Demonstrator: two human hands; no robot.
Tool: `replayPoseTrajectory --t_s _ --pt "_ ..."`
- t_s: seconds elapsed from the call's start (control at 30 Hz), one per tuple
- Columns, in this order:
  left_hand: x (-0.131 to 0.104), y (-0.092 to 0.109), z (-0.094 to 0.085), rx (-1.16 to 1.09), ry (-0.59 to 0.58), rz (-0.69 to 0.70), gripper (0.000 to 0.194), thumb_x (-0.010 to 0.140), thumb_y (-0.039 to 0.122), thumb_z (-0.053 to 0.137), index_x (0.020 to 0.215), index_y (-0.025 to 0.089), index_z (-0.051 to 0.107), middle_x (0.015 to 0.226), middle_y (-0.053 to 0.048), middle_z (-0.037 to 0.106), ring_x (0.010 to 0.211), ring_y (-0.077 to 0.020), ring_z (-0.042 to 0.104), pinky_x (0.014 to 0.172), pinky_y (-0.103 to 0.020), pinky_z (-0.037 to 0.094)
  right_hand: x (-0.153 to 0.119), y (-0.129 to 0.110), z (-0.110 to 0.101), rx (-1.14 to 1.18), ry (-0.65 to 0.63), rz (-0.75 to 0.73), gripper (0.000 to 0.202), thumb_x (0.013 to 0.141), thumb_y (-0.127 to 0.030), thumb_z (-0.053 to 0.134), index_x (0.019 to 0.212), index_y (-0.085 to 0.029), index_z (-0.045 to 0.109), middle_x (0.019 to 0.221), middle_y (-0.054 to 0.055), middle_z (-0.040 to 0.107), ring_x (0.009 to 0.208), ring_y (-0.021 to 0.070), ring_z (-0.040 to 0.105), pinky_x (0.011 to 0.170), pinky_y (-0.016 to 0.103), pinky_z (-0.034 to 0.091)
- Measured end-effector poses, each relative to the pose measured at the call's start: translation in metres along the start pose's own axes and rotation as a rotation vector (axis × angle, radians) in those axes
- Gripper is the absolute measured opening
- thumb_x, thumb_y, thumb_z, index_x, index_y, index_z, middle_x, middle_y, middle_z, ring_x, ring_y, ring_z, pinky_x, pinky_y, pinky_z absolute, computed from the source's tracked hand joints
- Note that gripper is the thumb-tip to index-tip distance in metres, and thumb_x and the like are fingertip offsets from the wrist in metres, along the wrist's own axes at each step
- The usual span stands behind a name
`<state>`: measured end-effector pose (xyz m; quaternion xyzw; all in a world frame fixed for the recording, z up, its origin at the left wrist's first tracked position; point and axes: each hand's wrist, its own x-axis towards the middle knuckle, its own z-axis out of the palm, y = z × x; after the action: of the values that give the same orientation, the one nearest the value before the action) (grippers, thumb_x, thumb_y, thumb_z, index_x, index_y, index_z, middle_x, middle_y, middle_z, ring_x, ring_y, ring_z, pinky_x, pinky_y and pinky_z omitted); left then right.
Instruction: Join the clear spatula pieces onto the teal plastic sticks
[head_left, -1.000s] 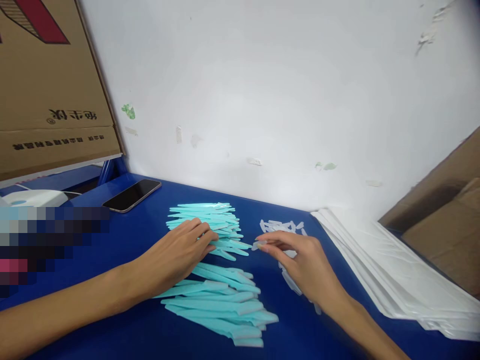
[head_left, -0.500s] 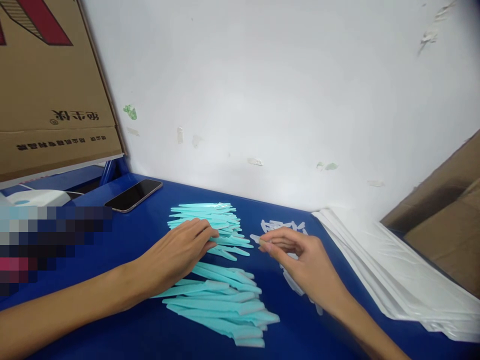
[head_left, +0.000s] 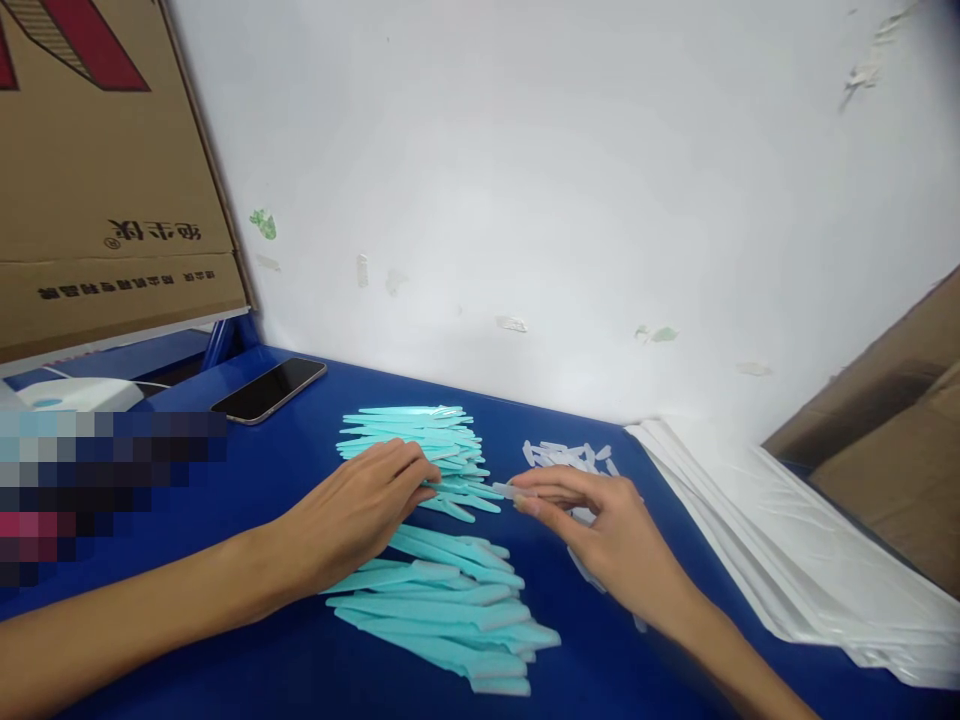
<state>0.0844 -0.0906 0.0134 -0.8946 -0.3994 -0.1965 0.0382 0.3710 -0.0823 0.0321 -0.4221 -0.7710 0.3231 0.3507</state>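
Observation:
My left hand [head_left: 367,505] is closed over the back pile of turquoise plastic sticks [head_left: 409,425]; what its fingers hold is hidden. Between thumb and fingers, my right hand [head_left: 592,515] pinches a small translucent cap [head_left: 508,491], whose free end points left toward the sticks. Nearer to me lies a front pile of turquoise sticks with paler right ends [head_left: 465,610]. Loose translucent caps [head_left: 570,455] are scattered behind and beneath my right hand, which hides part of them.
A phone [head_left: 274,390] lies at the back left of the blue table [head_left: 600,670]. White plastic bags [head_left: 780,540] are stacked on the right. Cardboard boxes stand at the left [head_left: 112,170] and far right [head_left: 892,470]; a white wall [head_left: 525,200] rises behind.
My right hand has shifted slightly left with the cap, closer to my left hand. My left hand has barely moved.

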Motion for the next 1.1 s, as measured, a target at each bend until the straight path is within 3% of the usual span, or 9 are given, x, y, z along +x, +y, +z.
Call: replayPoseTrajectory --t_s 0.3,0.5,0.67,0.8,0.93,1.1 --pt "0.001 -0.002 0.001 -0.017 -0.003 -0.005 0.016 0.107 0.018 0.04 0.1 0.019 0.054 0.092 -0.002 0.056 0.079 -0.0183 0.049 0.07 -0.031 0.04 0.0 -0.004 -0.001 0.016 -0.021 -0.007 0.015 0.094 -0.036 0.067 0.101 -0.031 0.08 0.099 0.0 0.081 0.09 0.0211 0.076 0.08 0.03 0.06" --pt "0.0 0.0 0.001 -0.016 0.037 0.021 0.014 0.107 0.018 0.041 0.101 0.02 0.053 0.092 -0.001 0.057 0.079 -0.018 0.05 0.069 -0.03 0.039 -0.001 -0.007 -0.004 -0.012 0.1 -0.044 0.015 0.093 -0.037 0.069 0.1 -0.03 0.081 0.093 0.0 0.081 0.079 0.0204 0.076 0.069 0.028 0.059" --pt "0.001 0.003 -0.003 -0.039 0.054 0.046 0.012 0.106 0.017 0.043 0.102 0.019 0.054 0.092 -0.003 0.059 0.078 -0.0182 0.053 0.067 -0.029 0.042 -0.001 -0.007 -0.002 -0.062 0.05 -0.071 0.014 0.094 -0.03 0.068 0.101 -0.031 0.081 0.096 -0.002 0.082 0.082 0.0187 0.076 0.073 0.026 0.058" --pt "0.003 0.007 -0.005 -0.045 0.108 0.101 0.012 0.106 0.016 0.044 0.104 0.018 0.055 0.091 -0.004 0.061 0.078 -0.0183 0.055 0.068 -0.029 0.044 -0.002 -0.007 0.002 -0.076 0.011 -0.086 0.017 0.094 -0.023 0.068 0.103 -0.03 0.08 0.092 -0.004 0.082 0.079 0.0163 0.076 0.073 0.023 0.058" --pt "-0.001 0.012 -0.008 -0.087 0.155 0.196 0.012 0.105 0.014 0.047 0.11 0.017 0.056 0.094 -0.005 0.063 0.082 -0.0186 0.058 0.073 -0.031 0.047 -0.006 -0.004 0.011 -0.079 -0.002 -0.127 0.016 0.095 -0.024 0.068 0.104 -0.031 0.08 0.09 -0.005 0.081 0.074 0.0145 0.075 0.062 0.02 0.054" --pt "-0.006 0.021 -0.012 -0.079 0.215 0.317 0.016 0.101 0.008 0.05 0.112 0.016 0.059 0.091 -0.005 0.065 0.079 -0.0177 0.06 0.072 -0.031 0.048 -0.014 0.005 0.023 -0.131 -0.063 -0.23 0.02 0.1 -0.022 0.061 0.109 -0.03 0.077 0.091 -0.005 0.081 0.075 0.0134 0.075 0.069 0.022 0.053"
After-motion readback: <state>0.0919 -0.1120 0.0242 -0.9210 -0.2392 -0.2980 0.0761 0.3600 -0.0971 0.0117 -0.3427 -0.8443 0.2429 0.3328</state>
